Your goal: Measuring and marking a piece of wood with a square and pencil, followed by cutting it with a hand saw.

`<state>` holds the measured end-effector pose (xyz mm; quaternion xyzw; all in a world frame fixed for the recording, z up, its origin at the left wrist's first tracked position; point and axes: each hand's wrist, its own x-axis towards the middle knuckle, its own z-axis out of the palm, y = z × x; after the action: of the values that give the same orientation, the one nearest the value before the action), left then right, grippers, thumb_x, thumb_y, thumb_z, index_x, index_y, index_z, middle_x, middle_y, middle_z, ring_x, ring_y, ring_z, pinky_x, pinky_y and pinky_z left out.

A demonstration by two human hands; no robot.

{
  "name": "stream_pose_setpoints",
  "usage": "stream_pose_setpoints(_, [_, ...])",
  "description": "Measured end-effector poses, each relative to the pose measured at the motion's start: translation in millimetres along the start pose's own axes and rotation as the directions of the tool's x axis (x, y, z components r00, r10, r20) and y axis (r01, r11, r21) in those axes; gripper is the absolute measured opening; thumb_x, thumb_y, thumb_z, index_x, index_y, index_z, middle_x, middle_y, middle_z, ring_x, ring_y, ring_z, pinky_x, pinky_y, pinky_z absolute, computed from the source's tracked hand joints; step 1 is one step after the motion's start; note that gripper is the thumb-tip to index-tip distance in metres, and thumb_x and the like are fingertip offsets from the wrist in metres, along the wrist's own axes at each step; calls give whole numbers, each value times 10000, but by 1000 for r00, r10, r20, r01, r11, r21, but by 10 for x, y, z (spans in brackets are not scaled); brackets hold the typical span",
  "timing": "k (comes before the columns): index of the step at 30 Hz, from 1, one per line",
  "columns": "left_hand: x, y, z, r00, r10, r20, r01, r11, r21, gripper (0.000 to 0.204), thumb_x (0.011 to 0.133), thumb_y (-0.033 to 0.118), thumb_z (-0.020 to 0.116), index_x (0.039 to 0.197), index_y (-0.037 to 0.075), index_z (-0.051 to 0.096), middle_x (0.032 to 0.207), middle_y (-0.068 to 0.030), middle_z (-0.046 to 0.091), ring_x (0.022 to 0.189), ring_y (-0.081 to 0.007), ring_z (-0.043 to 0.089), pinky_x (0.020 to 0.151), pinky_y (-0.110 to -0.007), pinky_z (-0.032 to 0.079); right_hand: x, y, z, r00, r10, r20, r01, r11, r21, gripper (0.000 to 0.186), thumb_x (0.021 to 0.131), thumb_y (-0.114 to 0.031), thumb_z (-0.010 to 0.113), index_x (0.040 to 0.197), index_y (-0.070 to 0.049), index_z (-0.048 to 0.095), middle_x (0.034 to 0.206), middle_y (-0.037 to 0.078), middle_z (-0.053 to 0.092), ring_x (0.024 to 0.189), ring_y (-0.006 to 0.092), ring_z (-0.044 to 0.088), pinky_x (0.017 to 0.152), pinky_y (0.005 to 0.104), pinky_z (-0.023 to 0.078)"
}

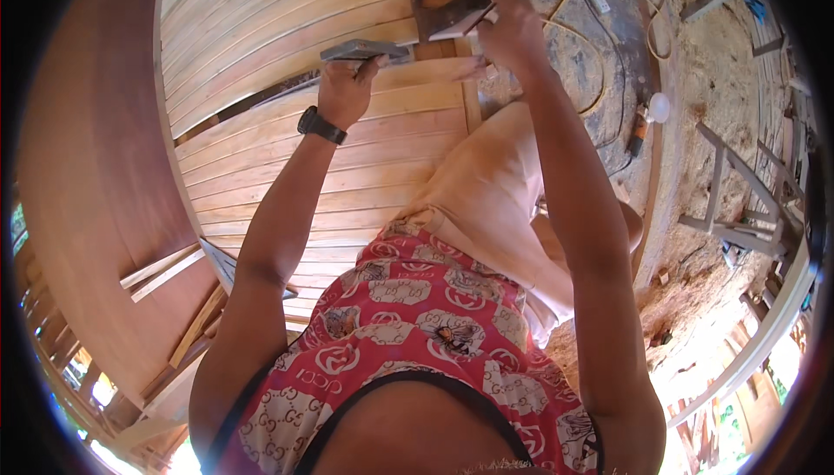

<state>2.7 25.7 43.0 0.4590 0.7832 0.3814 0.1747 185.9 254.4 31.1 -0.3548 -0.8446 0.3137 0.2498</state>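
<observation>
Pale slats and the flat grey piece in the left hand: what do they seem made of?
Pale slats: wood, apparently unpainted with a low sheen, by their tan tones and streaky grain.
Flat grey piece: perhaps dull metal, by its grey colour and straight edges, though plastic is possible.

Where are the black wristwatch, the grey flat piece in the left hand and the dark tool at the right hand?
Black wristwatch (325,127): head view, on the strap beside the case.
Grey flat piece (361,49): head view, on its upper face.
Dark tool (445,23): head view, on its dark lower part.
</observation>
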Motion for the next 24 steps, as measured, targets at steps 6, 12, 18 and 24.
stream_pose_setpoints(6, [-202, -273, 181, 999, 32, -35, -17, 930, 366, 310, 892, 166, 741, 1180, 61, 688, 1065, -205, 712, 1004, -444, 647, 858, -530, 522, 238, -112, 114, 889, -110, 444, 265, 914, -307, 539, 807, -104, 720, 1332, -180, 627, 1544, 49, 514, 1259, 422, 555, 1033, 488, 523])
stream_pose_setpoints(12, [-187, -276, 392, 999, 24, 37, -22, 998, -58, 341, 876, 57, 699, 1211, 109, 671, 1065, -139, 729, 1052, -387, 652, 935, -515, 504, 432, -103, -30, 876, -157, 456, 301, 917, -262, 410, 826, -38, 652, 1218, -153, 676, 1256, 152, 654, 1113, 426, 626, 900, 508, 566])
stream_pose_setpoints(18, [-135, -315, 586, 997, 38, 63, -34, 997, -64, 397, 835, 14, 681, 1219, 117, 676, 1061, -133, 735, 1043, -378, 659, 921, -500, 518, 909, -192, 164, 917, -103, 386, 222, 934, -279, 454, 832, -11, 601, 1226, -215, 692, 1062, 217, 672, 1016, 415, 661, 854, 522, 557])
stream_pose_setpoints(24, [17, -221, 823, 999, 18, 44, -9, 982, -188, 252, 918, 115, 739, 1145, 20, 683, 855, -184, 727, 781, -375, 698, 683, -414, 556, 1281, 306, 547, 906, -266, 330, 331, 930, -161, 381, 930, -248, 650, 1303, -170, 661, 1040, 182, 738, 977, 391, 704, 834, 485, 564])
